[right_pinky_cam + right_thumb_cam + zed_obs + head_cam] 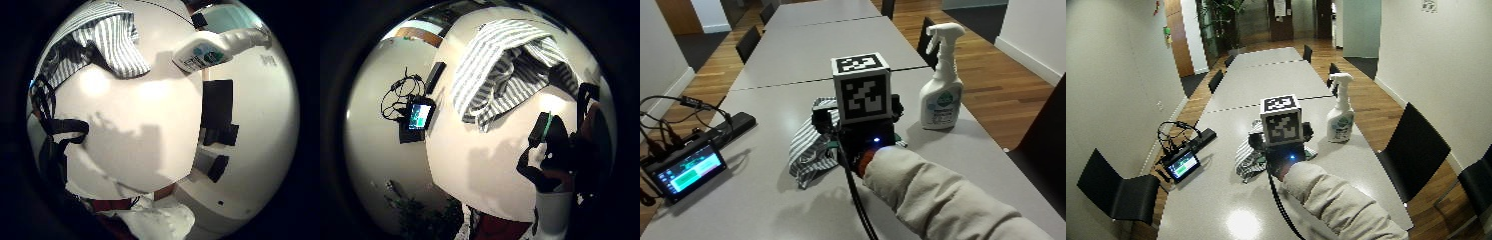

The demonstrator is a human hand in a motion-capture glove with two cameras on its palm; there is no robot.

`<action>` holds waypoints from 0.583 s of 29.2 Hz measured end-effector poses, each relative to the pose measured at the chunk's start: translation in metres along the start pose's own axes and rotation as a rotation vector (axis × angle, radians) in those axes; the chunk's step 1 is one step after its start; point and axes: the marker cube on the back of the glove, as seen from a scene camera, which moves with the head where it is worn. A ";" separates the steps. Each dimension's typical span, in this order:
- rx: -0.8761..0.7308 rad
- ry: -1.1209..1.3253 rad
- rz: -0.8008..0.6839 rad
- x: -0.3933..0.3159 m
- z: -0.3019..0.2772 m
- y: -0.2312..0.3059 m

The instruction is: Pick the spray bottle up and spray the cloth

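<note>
While the gloved right hand [863, 145] hovers over the middle of a long grey table [773, 200], the scene reads as follows.

Hand: it sits above the table near the striped cloth [810, 145], the cream sleeve [939, 200] reaching in from the near edge. Fingers are hidden by gear on the back of the hand; whether they are curled or straight cannot be told. Nothing shows in its grasp in either palm view.

Spray bottle: the white spray bottle [943, 85] stands upright on the table, to the hand's right and a little farther from the person, apart from the hand and untouched. Its nozzle points left.

Cloth: the grey-and-white striped cloth lies crumpled on the table, just beside the hand on its left, partly under it.

Open room: bare tabletop lies between hand and bottle.

Edges: the bottle stands near the table's right edge; black chairs [1415, 145] line that side.

Other things: a small lit screen [686, 172] with cables sits near the left edge, well apart from the cloth.
</note>
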 end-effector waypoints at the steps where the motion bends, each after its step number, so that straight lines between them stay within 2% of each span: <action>1: 0.000 0.001 0.000 0.000 0.000 0.000; 17: -0.023 0.019 0.014 -0.003 0.000 -0.002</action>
